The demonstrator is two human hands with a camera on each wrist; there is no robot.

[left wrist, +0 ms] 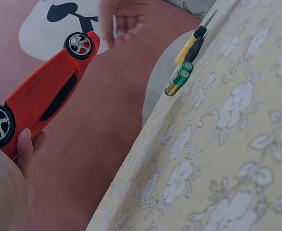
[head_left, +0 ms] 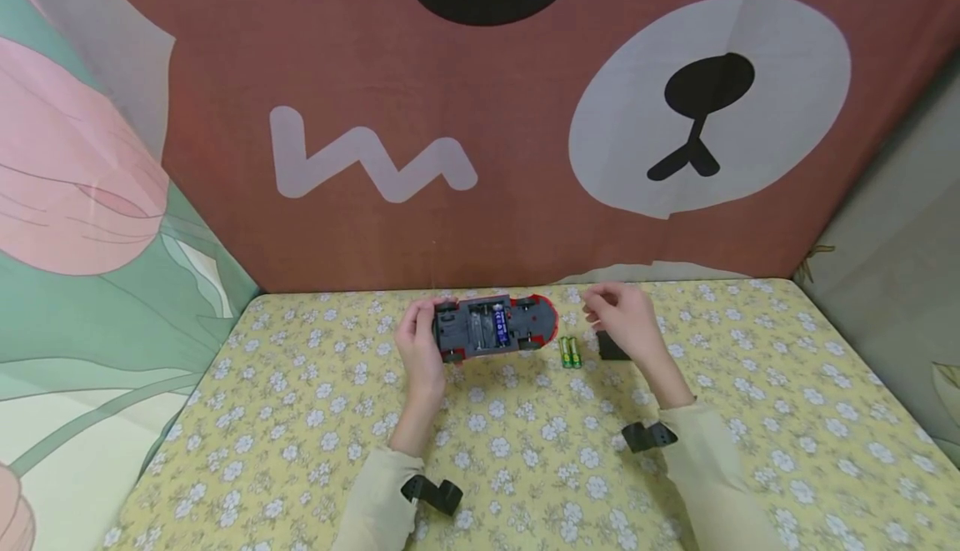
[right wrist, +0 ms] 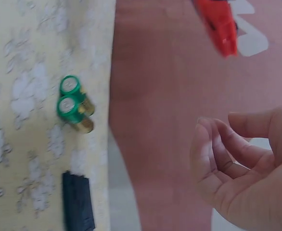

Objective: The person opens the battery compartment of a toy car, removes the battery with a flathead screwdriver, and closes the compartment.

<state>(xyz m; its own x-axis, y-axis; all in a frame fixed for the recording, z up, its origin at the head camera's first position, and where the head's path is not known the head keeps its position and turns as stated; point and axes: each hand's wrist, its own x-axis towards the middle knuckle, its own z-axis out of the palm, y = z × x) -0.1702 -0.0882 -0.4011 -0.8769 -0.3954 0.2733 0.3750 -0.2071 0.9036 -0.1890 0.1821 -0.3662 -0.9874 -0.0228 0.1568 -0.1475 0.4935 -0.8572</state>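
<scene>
A red toy car (head_left: pixel 534 323) is held by its rear end in my left hand (head_left: pixel 422 343), its dark underside turned toward the head camera. In its uncovered battery compartment (head_left: pixel 480 328) lies a blue battery (head_left: pixel 501 324), beside a bare-looking slot. The left wrist view shows the car's red side (left wrist: pixel 49 91), with the left thumb against it. My right hand (head_left: pixel 622 318) hovers just past the car's front, apart from it. Its fingers are loosely bent, with nothing visible between thumb and fingertips (right wrist: pixel 206 126).
Two green-and-gold batteries (head_left: pixel 571 353) lie side by side on the flowered cloth (head_left: pixel 510 451). A flat black piece (head_left: pixel 613 346) lies under the right hand. Behind it is a screwdriver with a yellow handle (left wrist: pixel 183 52). A printed brown fabric (head_left: pixel 360 242) hangs at the table's back edge.
</scene>
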